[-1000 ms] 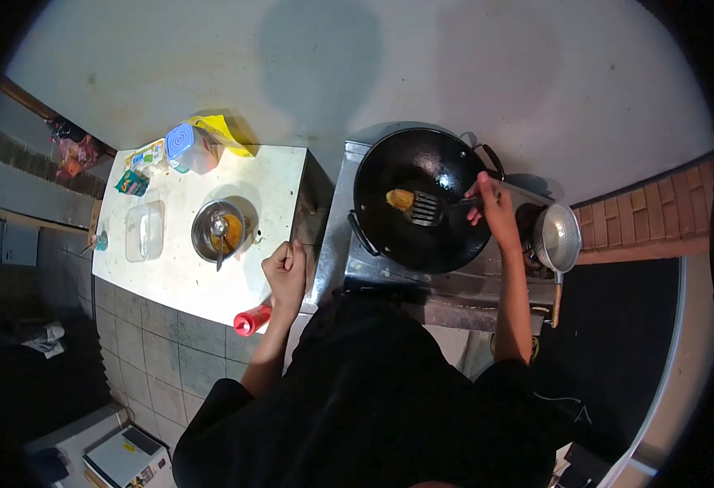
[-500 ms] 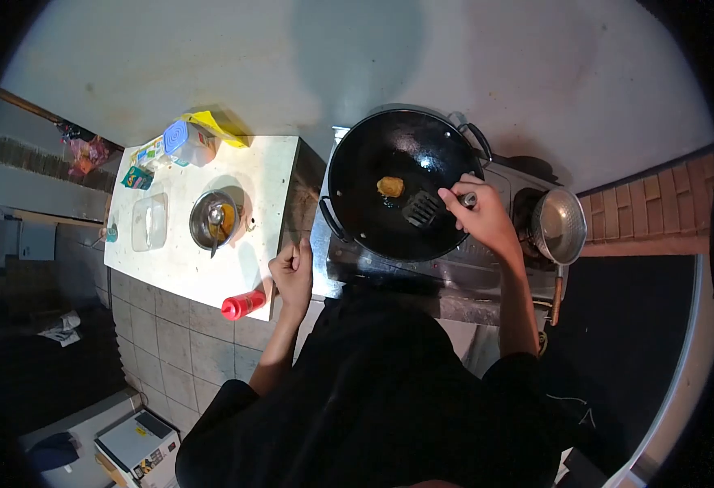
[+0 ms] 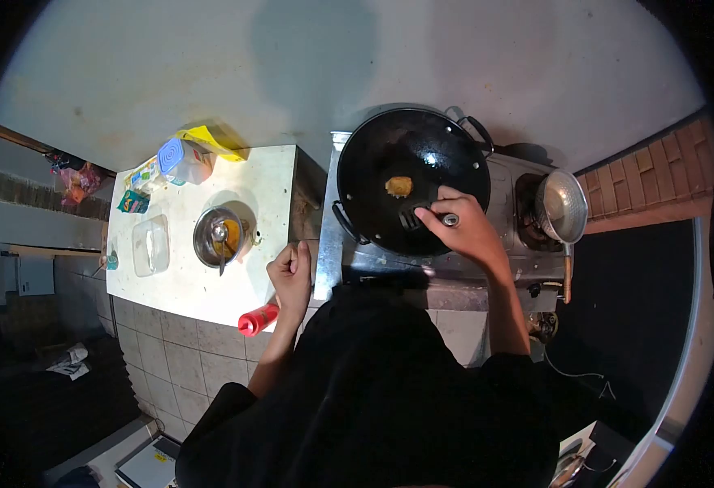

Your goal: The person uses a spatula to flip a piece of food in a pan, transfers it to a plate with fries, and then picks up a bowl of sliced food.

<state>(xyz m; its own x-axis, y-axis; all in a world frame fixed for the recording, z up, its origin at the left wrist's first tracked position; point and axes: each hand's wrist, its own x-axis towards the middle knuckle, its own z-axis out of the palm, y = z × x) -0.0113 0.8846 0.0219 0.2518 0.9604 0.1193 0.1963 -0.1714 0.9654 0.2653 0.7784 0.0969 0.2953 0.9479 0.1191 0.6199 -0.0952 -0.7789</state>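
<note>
My right hand (image 3: 461,224) grips the handle of a black slotted spatula (image 3: 410,218) over a large black wok (image 3: 373,146). The spatula's head is low inside the wok, partly hidden by my fingers. A browned piece of food (image 3: 398,187) lies in the wok, just beyond the spatula head. My left hand (image 3: 291,275) is closed in a fist with nothing seen in it, held between the white table and the stove. Closest to it is a red bottle (image 3: 258,320) lying at the table's near corner.
On the white table (image 3: 178,289) stand a metal bowl (image 3: 207,242) with yellow mixture and a spoon, a clear container (image 3: 151,246), a blue-lidded tub (image 3: 185,161) and a yellow packet (image 3: 211,143). Right of the wok, a metal saucepan (image 3: 563,207) sits on the stove (image 3: 499,183).
My right hand and the spatula have moved slightly left and nearer to the food piece. The whole view has shifted a little. My left hand stays in a fist.
</note>
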